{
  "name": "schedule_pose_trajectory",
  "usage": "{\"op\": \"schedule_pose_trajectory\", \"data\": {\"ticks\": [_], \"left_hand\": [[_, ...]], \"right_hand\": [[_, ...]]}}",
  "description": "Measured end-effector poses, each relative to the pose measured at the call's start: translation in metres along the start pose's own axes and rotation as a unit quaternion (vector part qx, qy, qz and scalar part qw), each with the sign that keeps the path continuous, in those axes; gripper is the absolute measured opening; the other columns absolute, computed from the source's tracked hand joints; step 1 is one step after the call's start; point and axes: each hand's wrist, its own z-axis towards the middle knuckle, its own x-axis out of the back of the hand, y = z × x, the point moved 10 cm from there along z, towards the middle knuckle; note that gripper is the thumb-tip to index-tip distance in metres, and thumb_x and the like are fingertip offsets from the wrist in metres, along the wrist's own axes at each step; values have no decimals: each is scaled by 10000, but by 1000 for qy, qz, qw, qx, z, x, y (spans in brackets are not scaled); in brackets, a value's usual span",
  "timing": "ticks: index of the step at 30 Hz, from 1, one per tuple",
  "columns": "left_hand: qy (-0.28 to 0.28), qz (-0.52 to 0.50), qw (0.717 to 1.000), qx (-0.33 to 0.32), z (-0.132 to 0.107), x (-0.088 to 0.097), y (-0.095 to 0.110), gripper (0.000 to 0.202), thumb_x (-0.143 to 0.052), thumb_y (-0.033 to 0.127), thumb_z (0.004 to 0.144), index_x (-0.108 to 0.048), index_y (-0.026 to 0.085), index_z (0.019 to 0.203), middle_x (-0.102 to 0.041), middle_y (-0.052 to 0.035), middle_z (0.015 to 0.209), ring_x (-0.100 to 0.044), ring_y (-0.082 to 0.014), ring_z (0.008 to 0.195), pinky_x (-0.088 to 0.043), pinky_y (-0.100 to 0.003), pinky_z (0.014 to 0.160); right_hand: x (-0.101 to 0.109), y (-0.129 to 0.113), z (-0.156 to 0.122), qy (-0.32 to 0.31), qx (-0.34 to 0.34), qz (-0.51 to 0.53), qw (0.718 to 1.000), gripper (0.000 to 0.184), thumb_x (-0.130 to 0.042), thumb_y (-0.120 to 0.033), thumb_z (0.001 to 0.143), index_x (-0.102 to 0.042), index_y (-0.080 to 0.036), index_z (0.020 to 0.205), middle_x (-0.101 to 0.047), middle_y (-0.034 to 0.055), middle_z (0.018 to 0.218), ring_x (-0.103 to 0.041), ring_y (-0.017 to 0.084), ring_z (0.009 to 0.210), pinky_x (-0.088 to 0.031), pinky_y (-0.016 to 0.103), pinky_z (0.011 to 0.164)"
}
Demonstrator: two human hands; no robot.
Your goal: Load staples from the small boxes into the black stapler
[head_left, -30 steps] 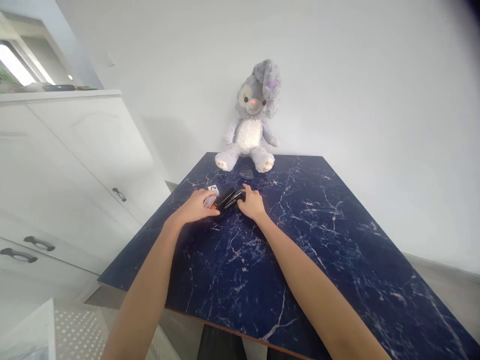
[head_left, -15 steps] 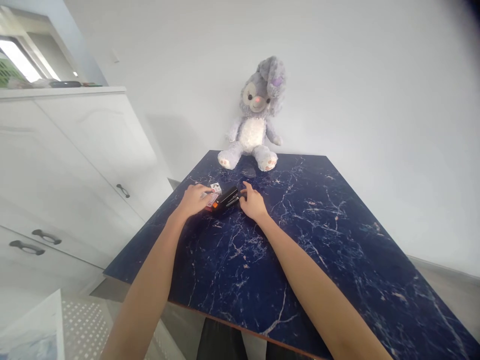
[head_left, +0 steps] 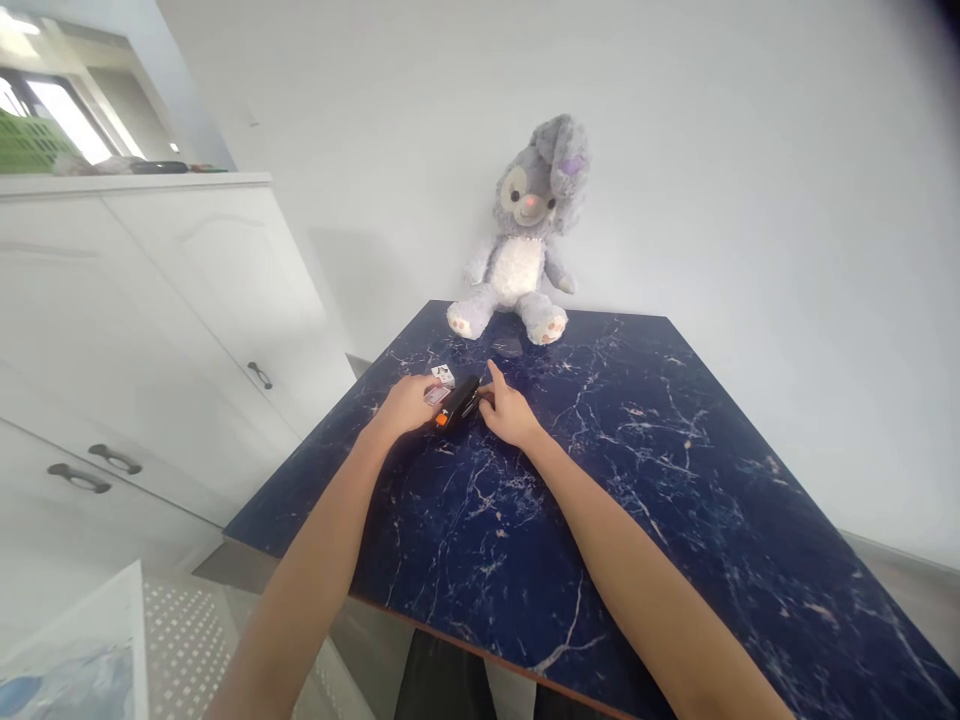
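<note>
Near the centre of the frame, 2 bare hands close in on a small cluster of things on a dark blue marbled table (head_left: 660, 470), and the latest change is in the left hand (head_left: 405, 405): 1 second ago its thumb reached down towards the cluster's orange end with a wide gap to the fingers, whereas now the hand is more gathered and the orange tip (head_left: 442, 419) shows plainly. Its fingers bend over a pale packet (head_left: 436, 396), touching it or nearly so; whether they grip it I cannot tell. The black object (head_left: 461, 397) lies slanted between the hands, at mid-frame just left of centre, with a thin silver-edged piece (head_left: 471, 406) along its right side; these 2 appear closer together than they did 1 second ago. The right hand (head_left: 510, 412), just right of there, points its index finger towards the top of the frame, thumb and another finger bent near the silver-edged piece with a small gap between them; a firm hold cannot be made out. For the handling, this seems to leave both hands working closely around a tighter group. A small white printed box (head_left: 443, 375) sits just above the packet in the frame, and a grey plush toy (head_left: 517, 270) sits at upper centre.
</note>
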Motion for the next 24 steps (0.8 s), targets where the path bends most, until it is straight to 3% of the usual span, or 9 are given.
{"op": "schedule_pose_trajectory", "data": {"ticks": [3, 5, 7, 9, 11, 14, 19, 21, 24], "left_hand": [[33, -30, 999, 25, 0, 8, -1, 312, -669, 294, 807, -725, 241, 1109, -734, -71, 1103, -667, -264, 974, -498, -337, 845], [91, -36, 994, 54, -3, 26, -9, 321, -669, 308, 814, -696, 235, 1126, -707, -65, 1139, -652, -254, 1008, -505, -341, 891], [151, -3, 982, 114, -9, 47, -30, 337, -640, 317, 840, -666, 232, 1165, -652, -83, 1205, -628, -268, 1075, -495, -375, 949], [146, 48, 967, 205, -16, 53, -61, 329, -618, 346, 857, -670, 232, 1162, -596, -120, 1257, -610, -317, 1118, -490, -439, 949], [70, 72, 956, 276, -19, 40, -93, 284, -641, 389, 830, -715, 215, 1041, -610, -157, 1202, -629, -367, 1068, -500, -483, 886], [5, 80, 958, 276, -15, 18, -115, 301, -574, 437, 858, -733, 202, 962, -674, -166, 1045, -642, -358, 1052, -501, -448, 884], [15, 85, 960, 265, -11, 4, -117, 379, -454, 446, 920, -715, 208, 1058, -667, -168, 1111, -658, -325, 1039, -504, -417, 871], [22, 86, 960, 265, -11, 3, -114, 377, -444, 438, 926, -711, 219, 1079, -651, -168, 1144, -665, -329, 1024, -506, -424, 854], [27, 80, 962, 258, -12, 3, -109, 357, -438, 411, 933, -712, 228, 1069, -642, -162, 1154, -672, -329, 1005, -506, -428, 842]], "right_hand": [[-3, -3, -1, -8, 8, -12, 1000, 780, -491, -186, 897, -141, -136, 1592, -697, 98, 1219, -643, 237, 1084, -499, 409, 991], [-2, -4, -2, -6, 6, -16, 1000, 782, -515, -212, 896, -163, -142, 1590, -686, 104, 1240, -642, 244, 1081, -499, 412, 987], [-1, -6, -3, -15, 7, -7, 1000, 811, -552, -258, 888, -164, -152, 1592, -664, 107, 1281, -640, 248, 1078, -502, 410, 981], [-2, -9, -3, -33, 10, 1, 999, 815, -570, -314, 893, -179, -153, 1590, -640, 114, 1321, -631, 257, 1101, -494, 413, 988], [-1, -10, -4, -39, 0, -6, 999, 749, -537, -368, 929, -231, -156, 1579, -639, 119, 1321, -619, 271, 1132, -478, 425, 1003], [5, -12, -5, -29, -29, -29, 999, 694, -489, -484, 967, -289, -193, 1564, -639, 129, 1308, -591, 303, 1189, -457, 448, 1009], [-8, -29, -15, -55, -29, -37, 997, 1217, -677, -767, 720, -67, -219, 1618, -484, 195, 1468, -470, 403, 1324, -366, 541, 1078], [-16, -37, -19, -54, -16, -46, 997, 1351, -728, -786, 632, -3, -218, 1619, -413, 218, 1513, -407, 438, 1367, -319, 577, 1103], [-22, -41, -22, -40, -18, -56, 997, 1409, -787, -722, 593, 34, -204, 1615, -406, 229, 1494, -396, 439, 1365, -317, 569, 1105]]}}
